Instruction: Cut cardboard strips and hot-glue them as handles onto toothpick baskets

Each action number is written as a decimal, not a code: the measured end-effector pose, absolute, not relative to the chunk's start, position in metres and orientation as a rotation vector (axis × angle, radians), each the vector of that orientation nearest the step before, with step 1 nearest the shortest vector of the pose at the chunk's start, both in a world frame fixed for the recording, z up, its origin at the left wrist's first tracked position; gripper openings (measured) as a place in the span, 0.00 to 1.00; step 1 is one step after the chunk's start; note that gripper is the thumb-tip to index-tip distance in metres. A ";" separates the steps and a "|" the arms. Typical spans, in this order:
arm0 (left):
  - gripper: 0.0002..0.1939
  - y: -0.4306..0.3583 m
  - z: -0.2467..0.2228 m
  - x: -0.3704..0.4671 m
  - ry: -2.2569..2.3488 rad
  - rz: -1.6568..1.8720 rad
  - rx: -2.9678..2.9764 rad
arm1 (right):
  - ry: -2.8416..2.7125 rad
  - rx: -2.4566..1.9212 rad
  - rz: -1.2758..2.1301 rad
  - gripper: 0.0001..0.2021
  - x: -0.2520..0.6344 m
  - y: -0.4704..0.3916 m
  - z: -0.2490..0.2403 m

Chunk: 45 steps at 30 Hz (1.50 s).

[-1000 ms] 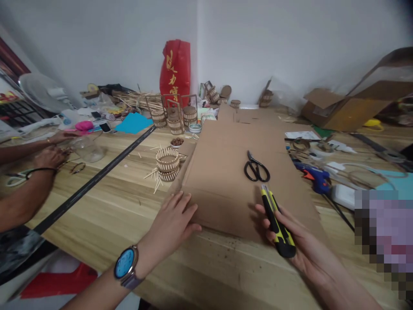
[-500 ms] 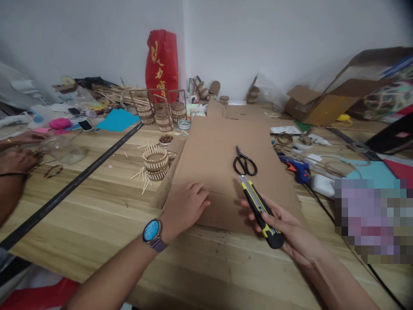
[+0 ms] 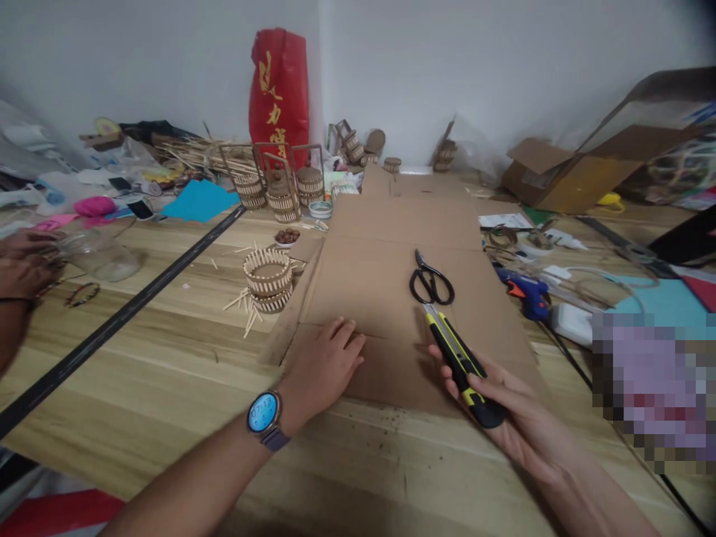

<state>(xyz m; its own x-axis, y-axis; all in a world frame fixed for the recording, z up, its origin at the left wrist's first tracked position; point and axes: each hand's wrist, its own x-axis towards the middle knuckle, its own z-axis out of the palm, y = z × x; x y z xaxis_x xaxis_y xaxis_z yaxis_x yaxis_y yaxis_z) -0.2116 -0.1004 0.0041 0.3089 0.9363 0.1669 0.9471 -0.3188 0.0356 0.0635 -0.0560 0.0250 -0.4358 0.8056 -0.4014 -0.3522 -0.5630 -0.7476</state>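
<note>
My left hand [image 3: 324,363] lies with extended fingers on the near left part of a flattened cardboard sheet [image 3: 380,276]; a watch [image 3: 265,414] is on that wrist. In my right hand [image 3: 512,395] is a yellow and black utility knife [image 3: 462,365], its blade end pointing forward and left above the cardboard. Just beyond the blade, black-handled scissors [image 3: 430,280] rest on the sheet. To the left of the cardboard stands a small round basket of wooden sticks [image 3: 268,276], with loose sticks [image 3: 249,309] scattered around its base.
Small handled baskets [image 3: 283,201] and a red bag [image 3: 278,97] stand at the back. A blue glue gun [image 3: 529,293] and white adapter [image 3: 571,324] lie right. A black strip [image 3: 139,302] crosses the table. Another person's hands [image 3: 25,261] are beside a clear jar [image 3: 101,257] at left.
The view has shifted slightly. My left hand now lies flatter on the cardboard, fingers further forward. My right hand still holds the utility knife, slightly further right. The other person's hands have moved left.
</note>
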 end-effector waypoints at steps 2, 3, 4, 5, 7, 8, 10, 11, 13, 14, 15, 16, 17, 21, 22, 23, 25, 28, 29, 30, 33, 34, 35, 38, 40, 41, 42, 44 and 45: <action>0.16 -0.101 0.003 -0.211 -1.780 -0.242 -2.476 | -0.770 -0.985 2.052 0.25 0.062 -0.057 0.028; 0.16 -0.101 0.002 -0.211 -1.776 -0.245 -2.472 | -0.790 -0.986 2.050 0.24 0.061 -0.058 0.028; 0.16 -0.101 0.001 -0.212 -1.773 -0.249 -2.468 | -0.819 -0.985 2.048 0.23 0.060 -0.058 0.029; 0.16 -0.101 0.000 -0.212 -1.771 -0.251 -2.463 | -0.855 -0.978 2.044 0.21 0.059 -0.058 0.028; 0.16 -0.101 -0.001 -0.212 -1.769 -0.249 -2.456 | -0.921 -0.947 2.031 0.19 0.058 -0.059 0.026; 0.16 -0.101 -0.001 -0.212 -1.766 -0.244 -2.457 | -0.941 -0.927 2.017 0.19 0.058 -0.059 0.024; 0.16 -0.100 -0.001 -0.212 -1.758 -0.230 -2.461 | -0.964 -0.900 1.981 0.19 0.058 -0.059 0.020; 0.16 -0.100 0.000 -0.212 -1.758 -0.224 -2.462 | -0.968 -0.897 1.962 0.19 0.058 -0.060 0.018; 0.16 -0.100 0.001 -0.211 -1.764 -0.212 -2.463 | -0.970 -0.892 1.925 0.19 0.058 -0.060 0.016; 0.16 -0.100 0.001 -0.211 -1.769 -0.209 -2.459 | -0.971 -0.892 1.917 0.18 0.058 -0.061 0.016; 0.16 -0.100 0.001 -0.210 -1.772 -0.206 -2.455 | -0.975 -0.893 1.915 0.18 0.057 -0.061 0.017; 0.16 -0.101 0.000 -0.210 -1.771 -0.206 -2.453 | -0.979 -0.892 1.913 0.18 0.057 -0.061 0.018; 0.16 -0.101 0.000 -0.210 -1.768 -0.209 -2.453 | -0.985 -0.896 1.916 0.18 0.056 -0.062 0.019; 0.16 -0.100 -0.001 -0.211 -1.777 -0.248 -2.462 | -0.982 -0.977 1.923 0.20 0.055 -0.064 0.024; 0.15 -0.100 0.000 -0.211 -1.787 -0.251 -2.471 | -0.977 -1.001 1.933 0.21 0.055 -0.064 0.024; 0.15 -0.100 0.003 -0.211 -1.799 -0.245 -2.484 | -0.975 -1.019 1.936 0.21 0.056 -0.064 0.023; 0.14 -0.098 0.011 -0.211 -1.829 -0.213 -2.513 | -0.996 -1.042 1.913 0.22 0.057 -0.062 0.022; 0.12 -0.095 0.025 -0.208 -1.883 -0.127 -2.551 | -1.103 -1.106 1.821 0.25 0.060 -0.058 0.027; 0.12 -0.094 0.028 -0.207 -1.897 -0.112 -2.559 | -1.158 -1.133 1.802 0.25 0.061 -0.057 0.031; 0.12 -0.093 0.029 -0.206 -1.903 -0.118 -2.563 | -1.219 -1.155 1.794 0.25 0.062 -0.055 0.035; 0.20 -0.091 0.022 -0.202 -1.888 -0.226 -2.551 | -1.402 -1.174 1.781 0.24 0.065 -0.051 0.050; 0.24 -0.091 0.016 -0.202 -1.879 -0.258 -2.554 | -1.454 -1.181 1.770 0.24 0.065 -0.051 0.054; 0.27 -0.090 0.011 -0.202 -1.872 -0.275 -2.565 | -1.505 -1.198 1.757 0.24 0.065 -0.050 0.058; 0.30 -0.089 -0.002 -0.206 -1.852 -0.271 -2.632 | -1.717 -1.303 1.721 0.26 0.065 -0.050 0.061; 0.31 -0.087 -0.004 -0.211 -1.830 -0.270 -2.666 | -1.923 -1.324 1.669 0.27 0.064 -0.049 0.060; 0.31 -0.086 -0.004 -0.214 -1.815 -0.268 -2.680 | -2.041 -1.305 1.608 0.26 0.062 -0.048 0.058; 0.31 -0.085 -0.004 -0.216 -1.802 -0.266 -2.691 | -2.160 -1.270 1.519 0.25 0.061 -0.047 0.056; 0.29 -0.082 -0.002 -0.221 -1.783 -0.261 -2.700 | -2.372 -1.180 1.301 0.19 0.058 -0.045 0.052; 0.29 -0.081 -0.001 -0.223 -1.777 -0.257 -2.701 | -2.474 -1.144 1.194 0.16 0.057 -0.044 0.050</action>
